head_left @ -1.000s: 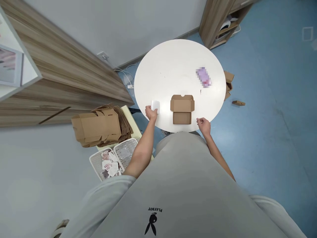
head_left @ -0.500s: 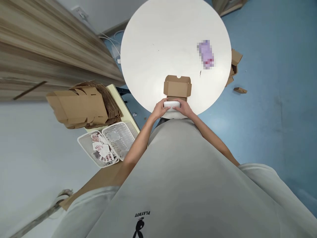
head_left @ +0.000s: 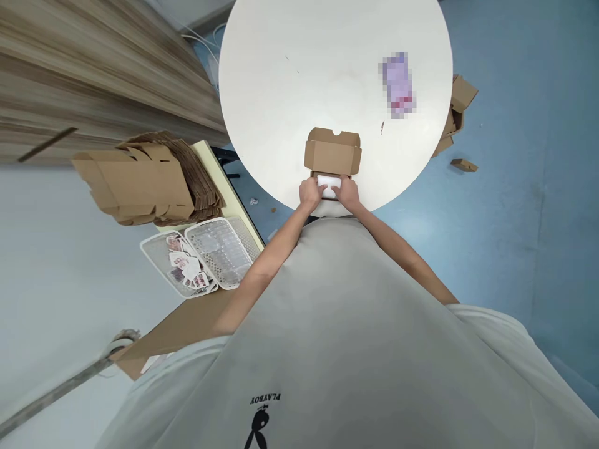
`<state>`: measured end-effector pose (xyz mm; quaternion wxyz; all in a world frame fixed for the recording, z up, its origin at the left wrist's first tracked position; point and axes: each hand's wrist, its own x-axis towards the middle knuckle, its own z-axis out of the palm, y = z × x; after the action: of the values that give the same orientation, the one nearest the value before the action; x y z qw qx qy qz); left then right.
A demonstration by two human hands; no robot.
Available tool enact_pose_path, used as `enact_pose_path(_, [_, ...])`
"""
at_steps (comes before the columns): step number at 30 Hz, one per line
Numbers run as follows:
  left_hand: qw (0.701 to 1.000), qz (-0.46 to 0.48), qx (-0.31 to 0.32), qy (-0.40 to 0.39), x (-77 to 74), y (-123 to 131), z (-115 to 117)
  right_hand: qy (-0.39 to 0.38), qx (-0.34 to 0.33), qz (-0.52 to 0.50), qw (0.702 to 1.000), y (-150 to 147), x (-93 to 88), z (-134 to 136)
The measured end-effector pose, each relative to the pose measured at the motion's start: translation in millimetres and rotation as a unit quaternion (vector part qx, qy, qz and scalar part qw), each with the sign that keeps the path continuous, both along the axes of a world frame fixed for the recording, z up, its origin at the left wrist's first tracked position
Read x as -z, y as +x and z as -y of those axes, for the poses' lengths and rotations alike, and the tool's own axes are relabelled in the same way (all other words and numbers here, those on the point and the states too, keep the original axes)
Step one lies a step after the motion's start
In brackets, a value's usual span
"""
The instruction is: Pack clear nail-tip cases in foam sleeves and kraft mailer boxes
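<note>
An open brown cardboard box lies near the front edge of the round white table, its lid folded back away from me. Inside its tray is a white item. My left hand grips the item's left end, thumb on top, at the box's left side. At the right end, my right hand does the same, its thumb pointing inward. The fingertips beneath are hidden.
A blurred purple item lies on the round table. Flattened cardboard boxes are stacked on a side table at left, beside white baskets holding cards and clear pieces. More boxes are on the floor at right.
Both hands have brought the white item from in front of the box down into its tray. The view has shifted slightly, with the table appearing larger.
</note>
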<state>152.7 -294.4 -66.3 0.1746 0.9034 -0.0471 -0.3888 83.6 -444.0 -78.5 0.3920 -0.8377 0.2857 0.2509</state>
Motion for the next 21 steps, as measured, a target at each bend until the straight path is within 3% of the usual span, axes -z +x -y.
enact_pose_path(9, [0.999,0.015,0.021,0.025,10.6,1.7,11.2,-0.051,-0.029,-0.025,0.998,8.0,3.1,-10.3])
enact_pose_path(14, [0.998,0.020,0.049,0.040,-4.0,3.2,8.9,-0.093,-0.126,-0.030,0.987,4.2,-15.1,-4.5])
enact_pose_path(16, [0.998,0.028,0.044,0.030,-14.3,8.3,-0.7,-0.103,-0.101,-0.004,0.990,-0.3,-23.0,9.2])
enact_pose_path(18, [0.998,0.055,0.006,0.006,-21.6,19.0,-13.3,-0.105,-0.033,0.034,0.993,-3.8,-27.9,30.1])
enact_pose_path(21, [0.988,0.124,-0.067,-0.069,-17.4,45.1,-28.9,-0.092,0.068,0.082,0.990,-2.1,-26.2,64.9])
